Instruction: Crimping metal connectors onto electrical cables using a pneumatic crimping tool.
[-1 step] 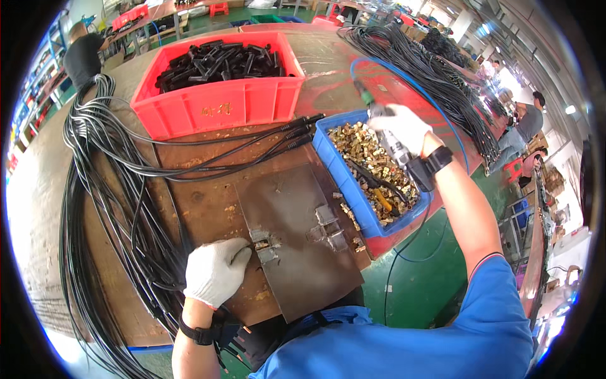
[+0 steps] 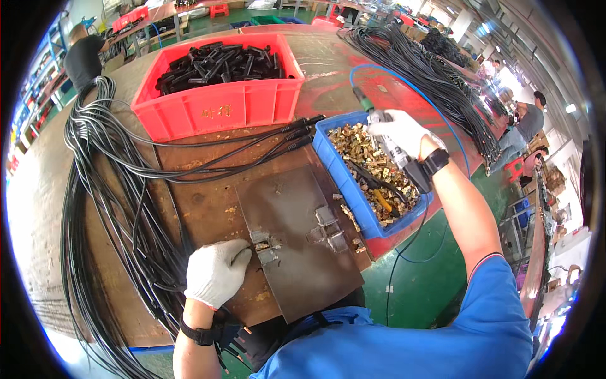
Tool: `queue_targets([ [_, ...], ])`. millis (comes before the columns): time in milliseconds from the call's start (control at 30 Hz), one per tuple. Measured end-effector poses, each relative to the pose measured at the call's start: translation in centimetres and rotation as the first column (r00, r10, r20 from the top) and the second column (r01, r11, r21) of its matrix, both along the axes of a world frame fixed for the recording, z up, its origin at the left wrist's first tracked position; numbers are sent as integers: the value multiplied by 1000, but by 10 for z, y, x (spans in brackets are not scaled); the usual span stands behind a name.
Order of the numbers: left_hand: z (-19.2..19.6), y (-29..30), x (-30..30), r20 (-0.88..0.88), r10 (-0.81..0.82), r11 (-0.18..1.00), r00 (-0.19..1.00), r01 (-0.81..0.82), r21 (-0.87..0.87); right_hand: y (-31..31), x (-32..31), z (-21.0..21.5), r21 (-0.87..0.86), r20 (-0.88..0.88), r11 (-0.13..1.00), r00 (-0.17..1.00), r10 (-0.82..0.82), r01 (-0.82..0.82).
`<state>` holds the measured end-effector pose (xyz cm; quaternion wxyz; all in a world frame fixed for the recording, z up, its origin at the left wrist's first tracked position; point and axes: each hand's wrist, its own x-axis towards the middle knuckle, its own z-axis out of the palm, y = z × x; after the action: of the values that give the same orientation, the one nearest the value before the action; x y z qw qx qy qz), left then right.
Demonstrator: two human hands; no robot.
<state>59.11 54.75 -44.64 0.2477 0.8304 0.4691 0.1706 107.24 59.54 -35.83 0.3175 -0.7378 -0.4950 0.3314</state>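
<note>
My right hand [image 2: 404,131], in a white glove, is wrapped round a silver-bodied air tool [image 2: 396,151] with a green-collared end and a blue hose. It holds the tool at a slant above a blue bin [image 2: 353,189] of small brass fittings [image 2: 353,144]. My left hand [image 2: 218,271], also gloved, is closed at the left edge of a dark metal plate [image 2: 300,246]. Beside its thumb a small brass fitting [image 2: 261,245] lies in a metal holder on the plate. What the left fingers pinch, if anything, is hidden. A second holder [image 2: 328,230] sits farther right.
A red crate [image 2: 221,114] of black tubular parts stands at the far side. Bundled black cables [image 2: 88,164] hang over the table's left, some with ends [image 2: 297,129] reaching the bin. More cables [image 2: 429,69] lie far right. Other people work in the background.
The air tool's green end has shifted slightly up and left as my right hand tilts it, and the hose moves with it. My left hand has barely moved.
</note>
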Motion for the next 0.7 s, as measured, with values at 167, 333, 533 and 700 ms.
queue_targets([
  [167, 11, -1, 3, -27, 17, 998, 999, -18, -66, -14, -16, 4, -80, 529, 997, 847, 59, -19],
  [333, 42, -7, 7, 53, 82, 984, 995, -73, -164, -50, -79, 24, 363, 182, 915, 976, 118, -178],
  [533, 87, -20, 11, 172, 139, 969, 975, -98, -229, -100, -228, -35, 142, -519, 911, 755, 401, -387],
  [700, 89, -27, 11, 177, 111, 975, 978, -72, -211, -99, -250, -46, 161, -743, 952, 602, 291, -260],
])
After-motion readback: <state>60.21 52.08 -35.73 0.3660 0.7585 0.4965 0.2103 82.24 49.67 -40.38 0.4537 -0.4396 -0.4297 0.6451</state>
